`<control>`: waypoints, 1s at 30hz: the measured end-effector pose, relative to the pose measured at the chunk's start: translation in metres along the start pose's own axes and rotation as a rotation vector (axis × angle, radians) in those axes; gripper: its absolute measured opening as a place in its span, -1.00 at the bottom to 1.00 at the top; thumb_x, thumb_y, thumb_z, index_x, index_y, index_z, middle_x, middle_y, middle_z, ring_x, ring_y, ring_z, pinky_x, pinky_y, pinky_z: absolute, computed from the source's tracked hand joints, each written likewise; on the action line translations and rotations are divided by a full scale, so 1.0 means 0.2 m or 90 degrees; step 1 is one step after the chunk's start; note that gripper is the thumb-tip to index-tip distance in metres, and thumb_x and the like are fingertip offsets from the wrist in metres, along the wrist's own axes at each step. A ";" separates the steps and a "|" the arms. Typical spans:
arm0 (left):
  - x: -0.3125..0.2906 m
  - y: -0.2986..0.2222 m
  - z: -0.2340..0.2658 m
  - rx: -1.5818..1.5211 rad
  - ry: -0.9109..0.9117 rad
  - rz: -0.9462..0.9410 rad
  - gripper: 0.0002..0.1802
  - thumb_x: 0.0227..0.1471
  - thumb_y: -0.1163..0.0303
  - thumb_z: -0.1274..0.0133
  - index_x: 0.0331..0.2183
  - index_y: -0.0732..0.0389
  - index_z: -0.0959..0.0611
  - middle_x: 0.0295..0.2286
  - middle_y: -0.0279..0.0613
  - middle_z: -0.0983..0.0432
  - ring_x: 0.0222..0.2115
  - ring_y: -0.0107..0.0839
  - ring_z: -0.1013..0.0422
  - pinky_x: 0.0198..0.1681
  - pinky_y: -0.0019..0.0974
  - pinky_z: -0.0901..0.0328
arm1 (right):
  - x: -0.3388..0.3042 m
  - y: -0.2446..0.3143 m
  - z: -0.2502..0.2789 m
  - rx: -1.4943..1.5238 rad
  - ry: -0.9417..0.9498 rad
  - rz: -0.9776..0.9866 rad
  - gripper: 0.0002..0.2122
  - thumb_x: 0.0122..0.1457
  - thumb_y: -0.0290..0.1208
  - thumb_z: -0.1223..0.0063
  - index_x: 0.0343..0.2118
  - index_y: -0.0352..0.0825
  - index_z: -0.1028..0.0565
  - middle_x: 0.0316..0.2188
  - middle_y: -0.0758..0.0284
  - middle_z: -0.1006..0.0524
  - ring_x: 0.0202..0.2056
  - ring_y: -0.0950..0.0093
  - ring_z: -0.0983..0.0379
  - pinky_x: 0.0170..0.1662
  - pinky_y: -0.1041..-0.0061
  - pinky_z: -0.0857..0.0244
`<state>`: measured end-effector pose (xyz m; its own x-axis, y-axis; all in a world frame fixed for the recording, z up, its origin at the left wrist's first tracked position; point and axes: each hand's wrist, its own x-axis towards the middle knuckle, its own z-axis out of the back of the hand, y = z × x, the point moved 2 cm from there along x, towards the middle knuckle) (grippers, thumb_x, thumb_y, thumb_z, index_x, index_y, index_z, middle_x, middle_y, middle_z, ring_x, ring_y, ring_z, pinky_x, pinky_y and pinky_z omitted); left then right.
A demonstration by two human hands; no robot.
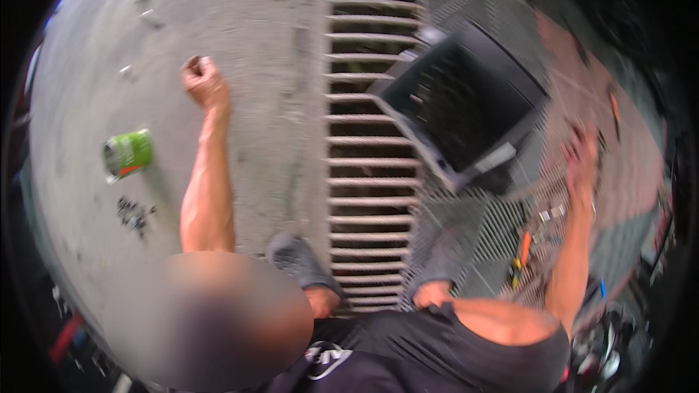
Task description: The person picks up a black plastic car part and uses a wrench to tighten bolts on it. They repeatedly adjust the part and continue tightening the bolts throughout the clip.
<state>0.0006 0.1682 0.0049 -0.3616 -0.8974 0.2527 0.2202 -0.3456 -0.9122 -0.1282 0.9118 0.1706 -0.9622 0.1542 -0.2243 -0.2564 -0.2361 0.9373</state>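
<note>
Above the concrete floor on the left, my left hand (205, 86) is raised with its fingers curled together; whether a small thing is pinched in them I cannot make out. A green can (132, 151) lies nearest to it, tipped on its side, with a scatter of small black pieces (135, 215) just below. Over on the right, my right hand (582, 154) is smeared by motion above a patterned mat, and its fingers are unclear. Between the hands, a dark boxy thing with a grey frame (460, 102), like a monitor housing, sits tilted partly over the grate.
A slatted metal drain grate (373, 182) runs between my feet. Hand tools with orange handles (525, 249) lie near my right forearm, and another orange-handled tool (615, 113) lies beyond my right hand. Small pale scraps (151, 18) are on the concrete at the far left.
</note>
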 end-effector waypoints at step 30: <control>-1.51 -1.58 0.20 -0.075 0.756 0.097 -0.80 0.17 0.68 -0.22 -0.13 0.41 -0.65 -0.25 -0.24 -0.61 -0.22 -0.55 -0.49 -0.09 -0.45 -0.39 | -1.00 -0.04 0.05 -0.173 0.035 0.438 -0.66 0.36 -0.34 0.24 0.00 -0.53 -0.40 -0.18 -0.02 -0.57 -0.26 0.19 -0.50 -0.16 0.21 -0.39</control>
<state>0.0762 0.5374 0.2289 -0.9616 -0.0933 -0.2581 0.2711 -0.1756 -0.9464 0.0662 0.8925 0.2108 -0.9149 -0.1610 0.3702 0.3996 -0.4921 0.7734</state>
